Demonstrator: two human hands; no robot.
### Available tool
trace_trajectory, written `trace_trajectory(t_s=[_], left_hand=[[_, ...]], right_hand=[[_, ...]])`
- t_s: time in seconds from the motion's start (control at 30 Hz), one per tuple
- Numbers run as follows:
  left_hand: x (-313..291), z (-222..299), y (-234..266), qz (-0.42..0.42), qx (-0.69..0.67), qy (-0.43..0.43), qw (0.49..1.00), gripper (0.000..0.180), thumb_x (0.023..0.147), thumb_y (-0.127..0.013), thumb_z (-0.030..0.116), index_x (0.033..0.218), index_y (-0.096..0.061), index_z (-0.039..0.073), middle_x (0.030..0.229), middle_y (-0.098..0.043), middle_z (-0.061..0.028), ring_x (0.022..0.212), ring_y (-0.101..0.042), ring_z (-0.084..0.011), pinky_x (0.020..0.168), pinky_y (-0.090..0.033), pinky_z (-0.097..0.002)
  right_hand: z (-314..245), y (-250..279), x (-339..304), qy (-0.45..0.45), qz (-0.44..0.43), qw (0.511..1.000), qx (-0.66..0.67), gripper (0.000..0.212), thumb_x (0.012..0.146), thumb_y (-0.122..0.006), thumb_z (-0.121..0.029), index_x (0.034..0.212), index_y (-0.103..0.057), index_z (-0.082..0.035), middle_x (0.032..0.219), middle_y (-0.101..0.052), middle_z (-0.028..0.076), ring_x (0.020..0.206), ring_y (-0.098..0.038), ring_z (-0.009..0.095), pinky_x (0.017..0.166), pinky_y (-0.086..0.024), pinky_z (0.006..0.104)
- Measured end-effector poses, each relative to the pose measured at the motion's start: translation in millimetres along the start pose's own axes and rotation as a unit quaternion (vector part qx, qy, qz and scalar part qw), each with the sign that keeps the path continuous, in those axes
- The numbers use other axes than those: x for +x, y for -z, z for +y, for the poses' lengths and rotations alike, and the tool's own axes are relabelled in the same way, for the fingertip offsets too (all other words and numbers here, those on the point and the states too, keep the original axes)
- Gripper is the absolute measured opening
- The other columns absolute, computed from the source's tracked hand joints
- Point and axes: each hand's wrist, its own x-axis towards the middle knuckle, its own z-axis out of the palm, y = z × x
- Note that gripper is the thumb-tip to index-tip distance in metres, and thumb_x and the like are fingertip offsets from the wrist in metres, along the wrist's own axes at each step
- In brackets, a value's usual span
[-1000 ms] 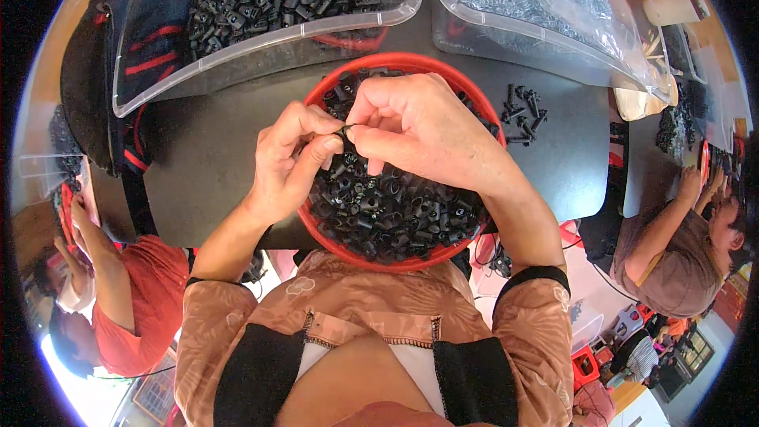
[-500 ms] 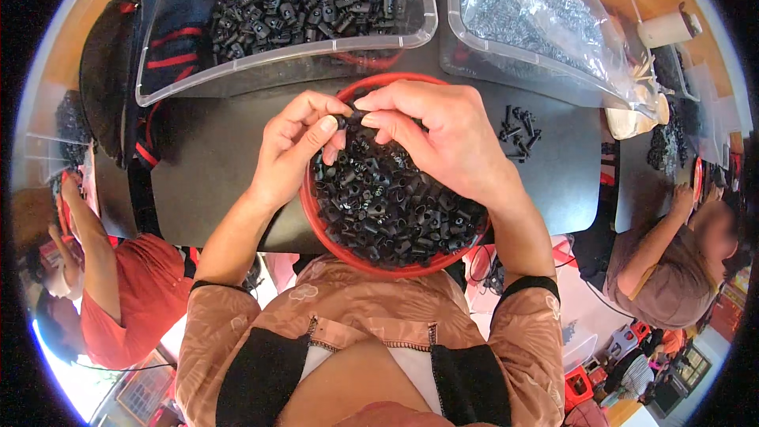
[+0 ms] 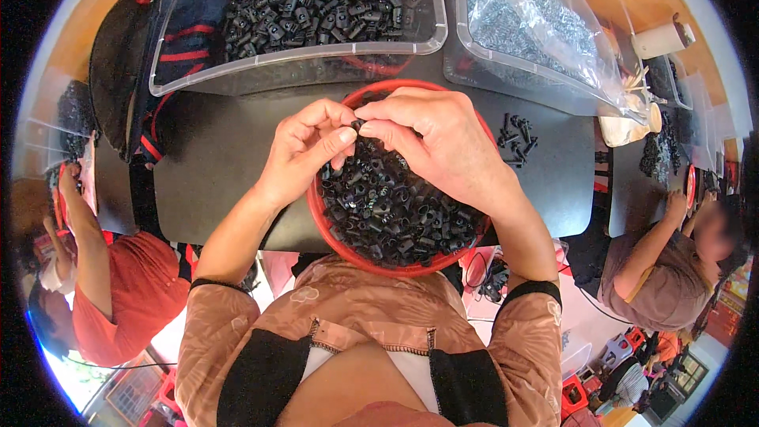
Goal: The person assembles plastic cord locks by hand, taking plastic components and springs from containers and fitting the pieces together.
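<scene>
Over a round red basin, my left hand and my right hand meet fingertip to fingertip. Pinched between them is a small black plastic cord lock part, mostly covered by the fingers. Thumb and forefinger of each hand close on it from opposite sides. Below, the basin is filled with loose black plastic pieces, some hollow like short tubes, and a few tiny metal springs lie among them.
Behind the basin stands a clear bin of black pieces, beside another clear bin holding metal springs in a plastic bag. Several black pegs lie on the dark table. A dark bag is at left. People sit on both sides.
My fingertips have drawn closer together around the small black part, the left hand shifting slightly right. The whole view has shifted a little.
</scene>
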Motion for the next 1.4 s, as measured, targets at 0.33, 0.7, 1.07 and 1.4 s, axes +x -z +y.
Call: trace_trajectory(t_s=[0.33, 0.7, 1.07, 1.4], left_hand=[[-2, -4, -5, -0.009, 0.055, -0.04, 0.998, 0.014, 0.093, -0.056, 0.011, 0.103, -0.054, 0.002, 0.081, -0.059, -0.0028, 0.066, -0.05, -0.0058, 0.06, -0.042, -0.02], [1, -10, -5, 0.002, 0.013, -0.054, 0.998, 0.012, 0.092, -0.054, 0.005, 0.102, -0.048, 0.003, 0.089, -0.062, -0.0084, 0.07, -0.055, -0.0096, 0.066, -0.046, -0.023], [0, -11, -5, -0.017, 0.062, -0.092, 0.994, 0.01, 0.091, -0.055, 0.004, 0.097, -0.047, 0.0, 0.084, -0.062, -0.0098, 0.065, -0.055, -0.0094, 0.06, -0.046, -0.0218], [-4, -11, -11, 0.036, 0.229, -0.147, 0.962, 0.008, 0.089, -0.055, -0.004, 0.094, -0.049, -0.002, 0.084, -0.059, -0.0076, 0.062, -0.053, -0.0082, 0.052, -0.044, -0.0221]], right_hand=[[1, 2, -5, -0.118, -0.044, 0.991, 0.056, 0.012, 0.082, -0.063, -0.007, 0.09, -0.067, 0.001, 0.072, -0.064, 0.011, 0.061, -0.061, 0.02, 0.056, -0.048, 0.0296], [7, 2, -7, -0.187, -0.057, 0.966, 0.167, 0.01, 0.083, -0.063, -0.004, 0.092, -0.066, 0.001, 0.072, -0.063, 0.0, 0.06, -0.055, 0.003, 0.053, -0.044, 0.0194], [19, -1, -9, -0.247, -0.073, 0.932, 0.256, 0.012, 0.08, -0.064, -0.007, 0.083, -0.066, 0.004, 0.071, -0.066, 0.006, 0.062, -0.061, 0.009, 0.057, -0.049, 0.0244], [23, -11, -13, -0.26, -0.075, 0.927, 0.26, 0.007, 0.083, -0.063, -0.002, 0.087, -0.064, 0.003, 0.074, -0.065, 0.005, 0.064, -0.062, 0.009, 0.058, -0.049, 0.0219]])
